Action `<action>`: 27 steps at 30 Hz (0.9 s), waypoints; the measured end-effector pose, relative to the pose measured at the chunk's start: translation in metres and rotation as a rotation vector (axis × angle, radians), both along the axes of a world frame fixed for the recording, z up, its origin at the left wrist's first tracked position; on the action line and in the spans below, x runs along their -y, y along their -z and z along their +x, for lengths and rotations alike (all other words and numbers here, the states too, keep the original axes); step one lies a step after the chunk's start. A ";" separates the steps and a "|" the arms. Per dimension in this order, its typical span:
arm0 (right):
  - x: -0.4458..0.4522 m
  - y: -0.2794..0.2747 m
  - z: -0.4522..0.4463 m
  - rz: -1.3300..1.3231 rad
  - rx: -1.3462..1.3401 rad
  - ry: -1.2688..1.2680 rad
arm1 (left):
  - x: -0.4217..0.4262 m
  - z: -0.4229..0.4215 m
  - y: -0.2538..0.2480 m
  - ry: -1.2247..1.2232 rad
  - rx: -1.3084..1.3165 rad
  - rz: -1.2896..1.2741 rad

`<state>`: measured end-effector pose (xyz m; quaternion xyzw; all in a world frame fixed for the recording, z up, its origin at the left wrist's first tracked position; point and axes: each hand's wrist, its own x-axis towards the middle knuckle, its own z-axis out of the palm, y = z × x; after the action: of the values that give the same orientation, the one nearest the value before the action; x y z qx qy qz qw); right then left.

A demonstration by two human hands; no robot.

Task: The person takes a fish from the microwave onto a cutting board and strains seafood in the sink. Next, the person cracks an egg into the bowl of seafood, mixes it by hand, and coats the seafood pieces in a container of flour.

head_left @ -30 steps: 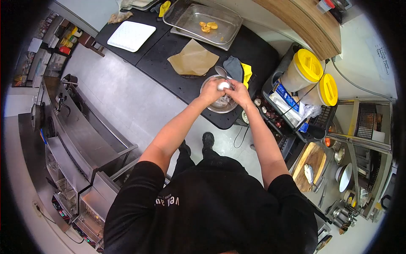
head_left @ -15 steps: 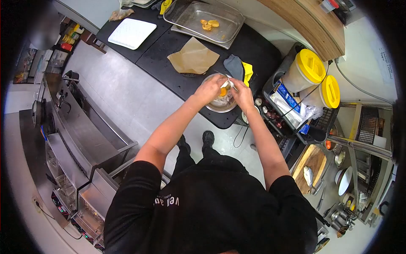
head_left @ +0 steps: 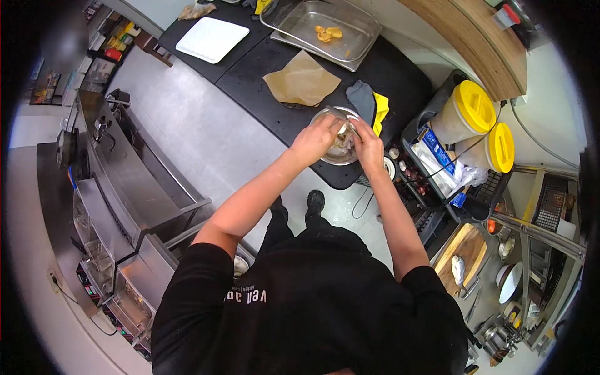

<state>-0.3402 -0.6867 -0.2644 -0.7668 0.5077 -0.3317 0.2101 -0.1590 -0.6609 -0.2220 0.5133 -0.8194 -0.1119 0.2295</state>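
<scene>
A round metal bowl (head_left: 337, 164) stands near the front corner of the black table, with pale, wet-looking contents. Over its far half, my left hand (head_left: 317, 139) has its fingers bent together around something small and whitish. My right hand (head_left: 367, 142) is close beside it at the bowl's right side, fingers curled inward; whatever they hold is hidden. A dark grey flat piece (head_left: 336, 112) shows at the bowl's far rim, just beyond my fingertips; its kind is unclear. Brown paper (head_left: 302, 80) lies behind the bowl. A grey-and-yellow cloth or glove (head_left: 362, 99) lies to the right.
A metal tray (head_left: 369, 47) with several yellow-orange pieces stands at the back of the black table (head_left: 250, 87), and a white board (head_left: 212, 40) lies at the left. Yellow-lidded buckets (head_left: 473, 106) and a black crate (head_left: 406, 134) are on the right. A wooden board (head_left: 465, 250) holds a fish.
The view has shifted, moving the scene rightward. My hands have turned lower into the bowl. The orange piece between them no longer shows, and the dark grey piece now appears at the rim.
</scene>
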 end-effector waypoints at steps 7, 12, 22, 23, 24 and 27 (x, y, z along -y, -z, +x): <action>-0.004 0.010 0.004 0.059 0.089 0.027 | 0.001 0.000 0.030 -0.058 0.018 0.034; -0.002 0.016 0.004 0.055 0.102 0.044 | -0.002 -0.007 0.012 -0.032 -0.144 0.051; -0.002 0.030 0.004 0.348 0.136 0.133 | 0.010 -0.001 0.040 -0.174 -0.141 0.264; -0.004 0.035 0.004 0.383 0.138 0.136 | 0.010 -0.002 0.041 -0.114 -0.249 0.201; -0.007 0.039 0.004 0.417 0.139 0.138 | 0.006 -0.003 0.044 -0.054 -0.358 0.149; 0.001 0.064 0.000 0.397 0.704 0.074 | 0.008 -0.005 0.051 -0.034 -0.610 0.313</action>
<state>-0.3403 -0.6873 -0.3285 -0.5324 0.4862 -0.4768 0.5028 -0.1639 -0.6685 -0.2730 0.4985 -0.6772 -0.3810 0.3843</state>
